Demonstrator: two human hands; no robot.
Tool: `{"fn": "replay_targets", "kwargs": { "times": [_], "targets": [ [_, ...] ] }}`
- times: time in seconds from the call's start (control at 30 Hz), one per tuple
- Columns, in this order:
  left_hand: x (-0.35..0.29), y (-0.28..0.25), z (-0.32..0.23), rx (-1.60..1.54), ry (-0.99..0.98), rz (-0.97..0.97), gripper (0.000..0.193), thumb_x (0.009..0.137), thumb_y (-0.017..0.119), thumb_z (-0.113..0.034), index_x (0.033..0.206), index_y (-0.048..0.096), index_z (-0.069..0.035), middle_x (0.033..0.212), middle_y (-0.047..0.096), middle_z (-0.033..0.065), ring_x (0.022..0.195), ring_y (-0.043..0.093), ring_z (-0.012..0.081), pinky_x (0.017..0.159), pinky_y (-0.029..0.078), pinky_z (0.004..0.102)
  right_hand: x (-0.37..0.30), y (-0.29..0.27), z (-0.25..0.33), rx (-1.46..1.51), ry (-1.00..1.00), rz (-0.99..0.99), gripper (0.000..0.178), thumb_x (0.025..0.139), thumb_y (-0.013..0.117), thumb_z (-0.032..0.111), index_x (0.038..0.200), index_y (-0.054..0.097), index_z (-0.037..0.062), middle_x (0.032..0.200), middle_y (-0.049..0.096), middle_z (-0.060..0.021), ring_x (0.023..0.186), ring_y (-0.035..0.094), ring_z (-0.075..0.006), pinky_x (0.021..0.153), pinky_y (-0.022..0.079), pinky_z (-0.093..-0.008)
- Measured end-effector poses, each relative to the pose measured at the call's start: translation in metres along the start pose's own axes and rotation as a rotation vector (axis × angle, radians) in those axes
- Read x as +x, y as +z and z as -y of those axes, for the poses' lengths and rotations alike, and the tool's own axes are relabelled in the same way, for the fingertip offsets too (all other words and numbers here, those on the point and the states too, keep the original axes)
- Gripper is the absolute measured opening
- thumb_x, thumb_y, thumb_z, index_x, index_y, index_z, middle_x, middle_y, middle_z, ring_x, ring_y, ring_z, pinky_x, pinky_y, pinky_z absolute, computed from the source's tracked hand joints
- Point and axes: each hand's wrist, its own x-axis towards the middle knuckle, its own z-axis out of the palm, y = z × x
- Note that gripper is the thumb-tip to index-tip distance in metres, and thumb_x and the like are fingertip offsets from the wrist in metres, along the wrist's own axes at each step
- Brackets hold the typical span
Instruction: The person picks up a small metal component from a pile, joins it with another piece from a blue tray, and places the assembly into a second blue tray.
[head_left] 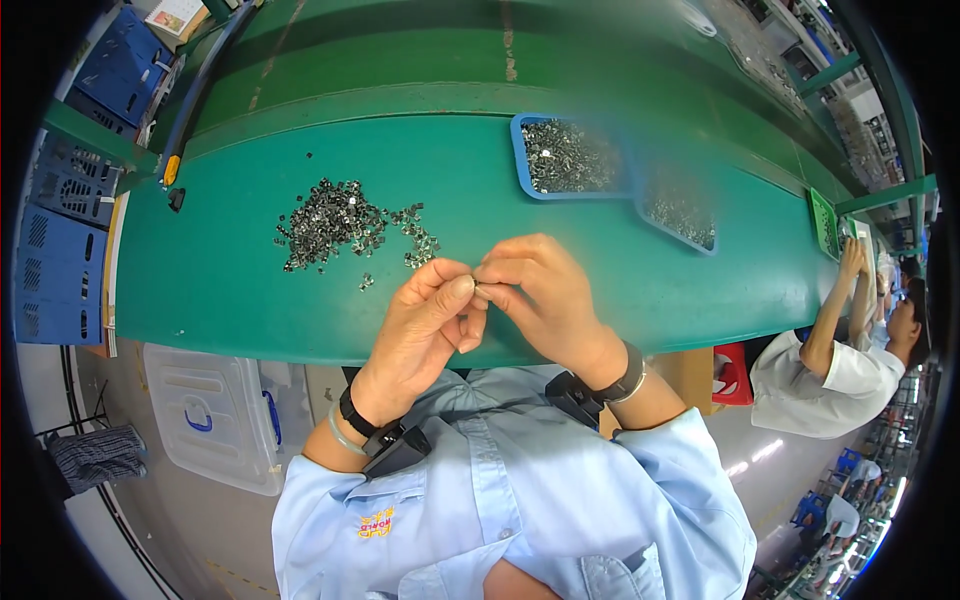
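Note:
My left hand (pixel 428 318) and my right hand (pixel 540 298) meet above the near part of the green table (pixel 220 230). Thumb and fingertips of both are pinched together on one tiny piece, mostly covered by the fingers, so its kind is hard to see. Just beyond my left hand lies a heap of small dark and silvery metal parts (pixel 332 222), with a looser cluster of shiny parts (pixel 420 240) at its right side. Farther to the right stands a blue tray (pixel 523 165) full of similar small parts.
A second blue tray (pixel 690 243) with parts adjoins the first, blurred by a smear. Blue crates (pixel 60 270) stand left of the table, and a lidded clear plastic box (pixel 205 420) sits on the floor. At the far right a co-worker (pixel 830 370) handles things beside a green tray (pixel 824 225).

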Motion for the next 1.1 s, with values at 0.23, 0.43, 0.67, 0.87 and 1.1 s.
{"fn": "replay_targets", "kwargs": {
  "times": [0.23, 0.43, 0.67, 0.87, 1.1],
  "targets": [
    [-0.002, 0.004, -0.005, -0.006, -0.037, -0.005, 0.018, 0.092, 0.056, -0.018, 0.101, 0.054, -0.002, 0.083, 0.061, 0.0076, 0.059, 0.053, 0.0137, 0.048, 0.041, 0.0251, 0.009, -0.009, -0.007, 0.169, 0.043, 0.083, 0.014, 0.074, 0.070, 0.005, 0.087, 0.066, 0.0076, 0.090, 0.062, -0.0049, 0.085, 0.060, -0.0212, 0.070, 0.050, -0.0313],
    [-0.003, 0.002, -0.005, 0.064, -0.016, -0.036, 0.017, 0.092, 0.056, -0.018, 0.098, 0.055, -0.002, 0.080, 0.061, 0.0070, 0.059, 0.053, 0.0122, 0.048, 0.041, 0.0236, 0.015, -0.010, -0.011, 0.245, 0.068, 0.190, 0.013, 0.076, 0.069, 0.007, 0.089, 0.066, 0.0066, 0.090, 0.062, -0.0054, 0.083, 0.061, -0.0205, 0.069, 0.051, -0.0309],
    [-0.001, 0.004, -0.003, 0.085, 0.048, -0.103, 0.016, 0.092, 0.057, -0.018, 0.094, 0.057, -0.002, 0.078, 0.060, 0.0061, 0.058, 0.053, 0.0109, 0.048, 0.041, 0.0229, 0.007, 0.004, -0.011, 0.165, 0.054, 0.098, 0.012, 0.078, 0.068, 0.008, 0.090, 0.066, 0.0071, 0.089, 0.063, -0.0056, 0.082, 0.061, -0.0207, 0.068, 0.050, -0.0308],
    [-0.001, 0.004, -0.002, 0.073, 0.076, -0.115, 0.014, 0.091, 0.057, -0.017, 0.094, 0.057, -0.002, 0.077, 0.061, 0.0056, 0.057, 0.053, 0.0107, 0.048, 0.042, 0.0225, 0.005, 0.006, -0.009, 0.118, 0.033, 0.059, 0.013, 0.079, 0.067, 0.007, 0.092, 0.065, 0.0074, 0.088, 0.064, -0.0055, 0.081, 0.060, -0.0213, 0.068, 0.050, -0.0305],
    [-0.001, 0.004, -0.001, 0.112, 0.119, -0.093, 0.012, 0.091, 0.058, -0.016, 0.092, 0.056, -0.004, 0.075, 0.060, 0.0045, 0.057, 0.054, 0.0106, 0.048, 0.042, 0.0221, -0.003, 0.014, -0.004, 0.263, 0.102, -0.006, 0.016, 0.080, 0.067, 0.007, 0.096, 0.063, 0.0077, 0.088, 0.064, -0.0057, 0.080, 0.060, -0.0204, 0.068, 0.049, -0.0303]
  ]
}}
